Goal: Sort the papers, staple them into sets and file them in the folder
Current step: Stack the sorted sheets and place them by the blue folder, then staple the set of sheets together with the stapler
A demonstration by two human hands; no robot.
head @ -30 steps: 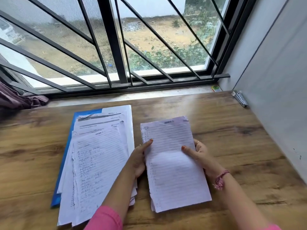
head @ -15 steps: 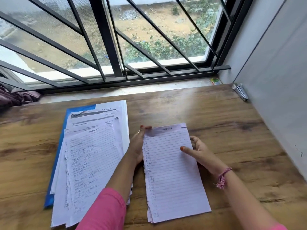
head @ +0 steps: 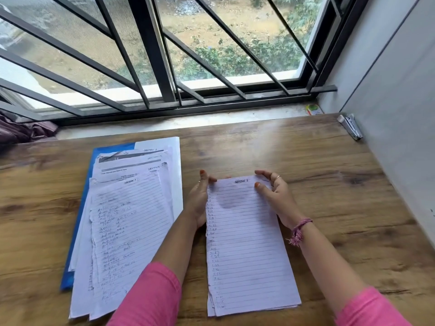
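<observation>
The head camera looks down on a wooden table point(head: 306, 189) set against a barred window point(head: 150, 50) that fills the top of the frame.

Two groups of paper lie on the table. At centre bottom is a small stack of lined sheets point(head: 247, 250), the top one headed "Section 1", with a column of handwritten numbers down its left margin. At least three sheet edges show at its lower corner; the exact count cannot be told.

Two hands meet this stack at its top edge. The left hand point(head: 200, 201) lies along the stack's upper left side, fingers fairly straight, the fingertips touching the top left corner. The right hand point(head: 274, 194) is at the top right corner, fingers curled, with the thumb on the sheet's face and the other fingers arched over the top edge, pinching the paper. It wears one ring and a pink thread bracelet point(head: 300, 229) at the wrist. Both arms have pink sleeves point(head: 150, 295).

At left of the frame is the second group, a loose, fanned pile of written pages point(head: 131, 227), four headings visible at their top edges. It lies on one blue folder point(head: 77, 231), whose edge shows along the pile's left side.

At the upper right, against the grey wall point(head: 388, 102), lies one silver stapler point(head: 350, 127), well apart from both hands. Just left of it on the window sill is one small green and yellow object point(head: 313, 109). At the far left edge lies one piece of dark purple cloth point(head: 26, 131).
</observation>
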